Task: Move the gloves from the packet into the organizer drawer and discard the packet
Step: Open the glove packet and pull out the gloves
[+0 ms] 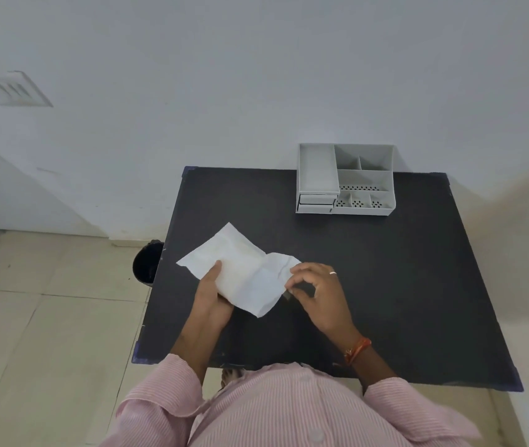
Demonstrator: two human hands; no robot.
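Observation:
A white, creased paper packet [243, 269] is held just above the middle of the black table [385, 285]. My left hand [213, 293] grips its near left side from below, thumb on top. My right hand [316, 290] pinches the packet's right edge with fingertips. No gloves are visible outside the packet. The grey organizer [345, 179] stands at the table's far edge against the wall, with two small shut drawers [316, 203] at its front left.
A black waste bin [145, 262] stands on the tiled floor just left of the table. The white wall runs directly behind the organizer. The table's near edge is against my body.

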